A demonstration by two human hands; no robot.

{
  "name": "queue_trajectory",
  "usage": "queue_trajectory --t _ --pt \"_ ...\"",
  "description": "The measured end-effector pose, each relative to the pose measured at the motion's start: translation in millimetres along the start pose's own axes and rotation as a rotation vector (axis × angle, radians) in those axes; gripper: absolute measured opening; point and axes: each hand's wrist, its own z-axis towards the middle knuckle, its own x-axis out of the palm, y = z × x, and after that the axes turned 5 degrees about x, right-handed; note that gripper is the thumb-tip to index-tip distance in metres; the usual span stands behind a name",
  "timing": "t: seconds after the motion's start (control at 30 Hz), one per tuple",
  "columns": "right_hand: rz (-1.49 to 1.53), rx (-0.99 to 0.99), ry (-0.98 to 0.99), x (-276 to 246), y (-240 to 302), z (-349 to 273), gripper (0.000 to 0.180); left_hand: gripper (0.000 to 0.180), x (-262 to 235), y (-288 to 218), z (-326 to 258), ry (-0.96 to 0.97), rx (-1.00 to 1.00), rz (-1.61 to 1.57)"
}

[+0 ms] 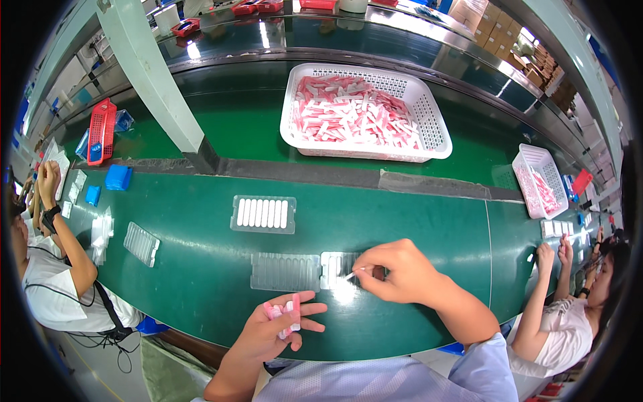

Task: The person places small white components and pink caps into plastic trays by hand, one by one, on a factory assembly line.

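Observation:
My left hand (264,333) is turned palm up near the table's front edge, thumb and palm closed on several small pink-and-white plastic pieces (288,320), its other fingers stretched out. To the right, my right hand (405,271) pinches a thin white piece (350,275) between thumb and fingertips. That piece is tilted over the right half of an opened clear plastic tray (284,272) with long grooves. The hand covers part of this half, so its contents are partly hidden. Farther off lies another clear tray (236,223), with several white sticks (263,213) side by side in it.
A white perforated basket (362,153) full of pink-and-white pieces stands beyond a dark raised strip (295,179). An empty clear tray (141,244) lies left. A metal post (153,77) rises at back left. Co-workers sit at left (74,295) and right (556,328), near a smaller basket (529,181).

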Motion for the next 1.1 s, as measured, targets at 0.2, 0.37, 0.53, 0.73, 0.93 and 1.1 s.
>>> queue_trajectory --t 0.2,0.37,0.53,0.73,0.93,1.1 --pt "-0.192 0.165 0.09 24 -8 12 0.017 0.058 8 10 9 0.021 -0.051 0.047" --pt "-0.068 0.292 0.147 12 -8 25 0.038 0.062 8 6 7 0.043 -0.05 0.065" --pt "-0.034 0.301 0.157 4 -24 40 0.041 0.062 8 5 9 0.077 -0.023 0.09" --pt "-0.029 0.454 0.42 1 -19 61 0.041 0.061 5 8 11 0.1 -0.008 0.102" --pt "0.019 0.461 0.363 2 -31 62 0.043 0.061 2 10 9 0.106 0.007 0.094" --pt "0.237 0.399 0.19 5 -21 53 0.031 0.061 4 7 5 0.078 0.003 0.123"
